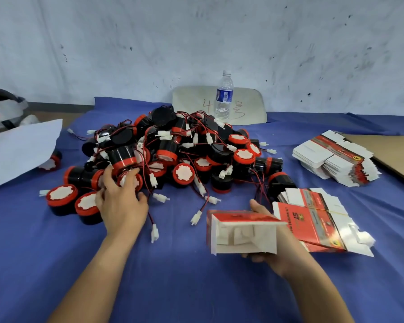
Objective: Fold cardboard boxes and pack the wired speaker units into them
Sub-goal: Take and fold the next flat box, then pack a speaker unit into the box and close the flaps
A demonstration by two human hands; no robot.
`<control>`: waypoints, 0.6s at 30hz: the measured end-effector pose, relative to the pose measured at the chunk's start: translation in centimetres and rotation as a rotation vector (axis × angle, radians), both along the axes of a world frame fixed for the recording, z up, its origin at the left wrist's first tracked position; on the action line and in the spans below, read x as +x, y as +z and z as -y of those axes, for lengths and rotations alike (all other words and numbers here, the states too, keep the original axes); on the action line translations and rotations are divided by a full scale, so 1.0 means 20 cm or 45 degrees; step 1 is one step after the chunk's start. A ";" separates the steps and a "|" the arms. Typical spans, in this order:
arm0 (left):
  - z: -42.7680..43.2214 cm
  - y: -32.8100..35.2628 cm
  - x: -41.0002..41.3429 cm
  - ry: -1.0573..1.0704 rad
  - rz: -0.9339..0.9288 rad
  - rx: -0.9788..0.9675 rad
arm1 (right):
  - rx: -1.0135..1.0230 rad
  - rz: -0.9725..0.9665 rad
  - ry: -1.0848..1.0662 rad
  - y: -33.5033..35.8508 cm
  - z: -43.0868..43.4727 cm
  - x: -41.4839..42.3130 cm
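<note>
Two hands are engaged, one per part. My left hand (121, 201), left of centre, is at the near edge of the pile (191, 148), fingers curled over one speaker (135, 183): a black cylinder with a red rim. The grip looks closed on it, though the unit is not yet clear of its neighbours.

My right hand (278, 255), lower right of centre, holds an erected box (243, 231), thumb on the red top face and fingers under the base. The hold is narrow and firm.

Governing relation: the speaker lies left of the box and higher in the frame, apart from it, with bare blue cloth (184, 276) between. The left hand is the nearer one to the speaker; the right hand has no free grip. The box mouth faces me, its white inside and flaps showing, so I judge its insertion axis to run away from me, up the frame. The speaker's own axis cannot be read under my fingers.

Next step, as I judge it: carry the speaker rightward and down-frame, then feed it into the mouth along that axis.

Caution: red-and-black leads cross throughout the pile, so a lifted unit may drag others.

Flat boxes (313, 220) lie just right of the held one.
</note>
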State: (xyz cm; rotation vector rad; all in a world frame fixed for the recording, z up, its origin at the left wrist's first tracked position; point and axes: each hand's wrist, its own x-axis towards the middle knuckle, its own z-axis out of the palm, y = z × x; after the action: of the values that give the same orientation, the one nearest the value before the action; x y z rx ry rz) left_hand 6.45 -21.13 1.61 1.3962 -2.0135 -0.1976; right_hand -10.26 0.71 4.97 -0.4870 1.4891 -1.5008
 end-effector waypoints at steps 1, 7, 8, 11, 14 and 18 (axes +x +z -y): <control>0.00 0.00 0.00 0.000 -0.015 -0.024 | 0.083 -0.039 0.028 0.00 0.01 0.01; -0.05 0.05 -0.03 -0.108 -0.504 0.050 | 0.170 -0.129 -0.083 -0.05 0.03 0.01; -0.07 0.07 -0.04 -0.218 -0.687 0.044 | 0.107 -0.086 -0.130 -0.05 0.03 0.01; -0.19 0.12 -0.06 -0.551 -0.964 -0.022 | -0.105 0.046 -0.273 -0.04 0.05 0.02; -0.30 0.14 -0.11 -0.789 -1.081 -0.045 | -0.327 0.011 -0.380 -0.02 0.06 0.03; -0.39 0.12 -0.12 -1.072 -0.903 -0.421 | -0.672 -0.150 -0.300 0.01 0.04 0.03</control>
State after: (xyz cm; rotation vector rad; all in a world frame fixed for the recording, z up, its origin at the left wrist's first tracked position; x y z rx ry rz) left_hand 4.01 -13.26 3.95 0.1489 -1.7676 -0.5948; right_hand -9.56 -0.08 5.13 -0.7375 1.2590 -2.0973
